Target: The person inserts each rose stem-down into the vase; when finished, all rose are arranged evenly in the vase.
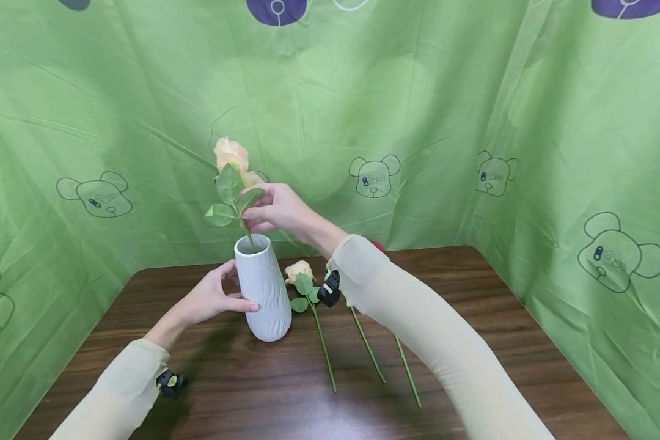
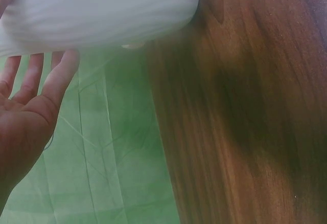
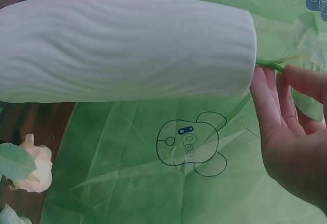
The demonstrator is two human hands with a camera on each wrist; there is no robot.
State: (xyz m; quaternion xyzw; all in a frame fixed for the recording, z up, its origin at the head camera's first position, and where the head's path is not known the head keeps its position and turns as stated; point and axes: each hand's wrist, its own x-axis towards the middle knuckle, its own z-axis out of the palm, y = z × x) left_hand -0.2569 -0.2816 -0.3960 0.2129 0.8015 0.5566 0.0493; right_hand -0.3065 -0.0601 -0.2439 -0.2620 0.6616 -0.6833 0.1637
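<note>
A white ribbed vase stands on the wooden table, tilted slightly. My left hand holds its side, the thumb across the front and the other fingers behind. Above the rim, my right hand pinches the green stem of a peach artificial rose. The stem's lower part runs into the vase mouth, as the right wrist view also shows at the stem. More peach petals show behind the leaves; whether they belong to a second rose I cannot tell.
On the table, right of the vase, lies a cream rose with its stem toward me. Two more stems lie beside it, their upper parts hidden by my right sleeve. A bit of red peeks out behind that sleeve. Green curtains surround the table.
</note>
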